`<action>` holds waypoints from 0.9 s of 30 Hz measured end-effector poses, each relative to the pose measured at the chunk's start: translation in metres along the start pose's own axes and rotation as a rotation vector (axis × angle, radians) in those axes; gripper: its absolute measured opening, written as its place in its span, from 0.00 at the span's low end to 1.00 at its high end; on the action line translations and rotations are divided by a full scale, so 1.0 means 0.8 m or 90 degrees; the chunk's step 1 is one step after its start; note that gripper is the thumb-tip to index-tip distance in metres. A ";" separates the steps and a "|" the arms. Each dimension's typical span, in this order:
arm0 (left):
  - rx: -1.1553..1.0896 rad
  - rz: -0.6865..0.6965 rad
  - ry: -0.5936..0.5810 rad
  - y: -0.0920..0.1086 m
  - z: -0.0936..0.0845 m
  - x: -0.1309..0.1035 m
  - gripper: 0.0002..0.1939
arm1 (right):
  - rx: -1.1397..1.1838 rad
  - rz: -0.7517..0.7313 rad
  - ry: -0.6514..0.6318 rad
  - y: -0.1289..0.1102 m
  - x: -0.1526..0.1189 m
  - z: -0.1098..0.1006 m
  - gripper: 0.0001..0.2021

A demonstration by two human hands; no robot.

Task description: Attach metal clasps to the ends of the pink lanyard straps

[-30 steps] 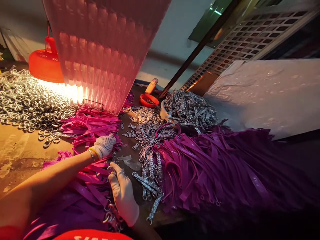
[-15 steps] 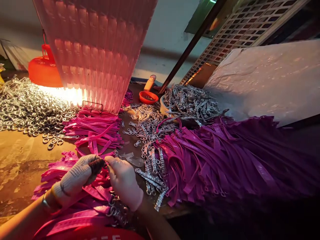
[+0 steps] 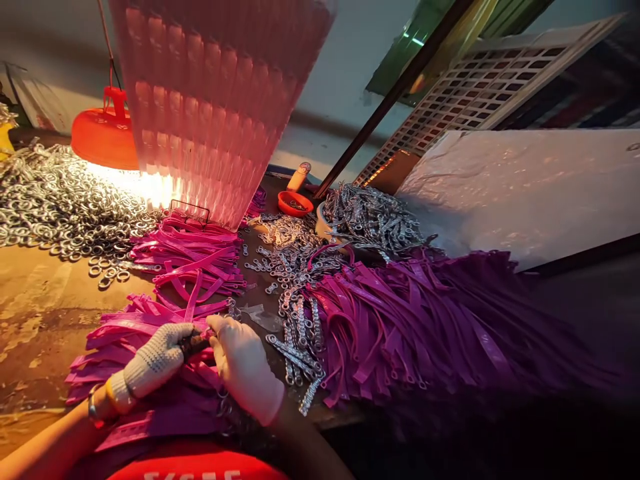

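My left hand (image 3: pixel 157 357), in a white dotted knit glove with dark-covered fingertips, is closed in a pinch. Pink shows at those fingertips, where it grips a pink strap (image 3: pixel 203 325). Against it, my right hand (image 3: pixel 246 367), in a thin pale glove, is closed too, its thumb and finger almost touching the left fingertips. What the right fingers pinch is too small to make out. Beneath both hands spreads a heap of pink straps (image 3: pixel 113 337). Metal rings (image 3: pixel 227 407) lie partly hidden below my right wrist.
A red lamp (image 3: pixel 103 137) lights a pile of metal rings (image 3: pixel 50 200) at left, beside a ribbed translucent panel (image 3: pixel 210 100). Small metal links (image 3: pixel 295 260), a heaped tub of metal pieces (image 3: pixel 373 217), a red bowl (image 3: pixel 295 204) and purple-pink straps (image 3: pixel 400 320) lie to the right.
The view has shifted slightly. Both hands stay together; the left fingertips have turned a little and the hands sit slightly lower over the straps. More of the red surface shows at the bottom.
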State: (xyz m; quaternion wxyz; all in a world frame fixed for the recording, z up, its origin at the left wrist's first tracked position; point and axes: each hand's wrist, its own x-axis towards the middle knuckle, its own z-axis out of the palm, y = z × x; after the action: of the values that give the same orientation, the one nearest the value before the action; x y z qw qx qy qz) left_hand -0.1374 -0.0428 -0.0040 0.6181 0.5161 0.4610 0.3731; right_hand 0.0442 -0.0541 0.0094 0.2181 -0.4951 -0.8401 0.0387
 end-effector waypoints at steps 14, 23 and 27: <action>0.435 0.118 -0.009 -0.024 -0.001 -0.014 0.12 | -0.091 -0.068 -0.300 0.004 0.009 0.007 0.13; 0.564 0.175 0.110 0.041 -0.059 -0.029 0.09 | -0.001 -0.026 -0.253 0.008 -0.001 -0.013 0.19; 0.233 0.053 0.228 0.051 -0.075 -0.042 0.12 | 0.157 -0.032 -0.247 0.065 0.002 -0.027 0.15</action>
State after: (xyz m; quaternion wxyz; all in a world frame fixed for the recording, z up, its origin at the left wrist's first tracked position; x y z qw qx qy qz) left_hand -0.2039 -0.0489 0.0394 0.4074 0.5634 0.6012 0.3938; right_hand 0.0945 -0.0299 0.0152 0.1123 -0.4273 -0.8672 0.2299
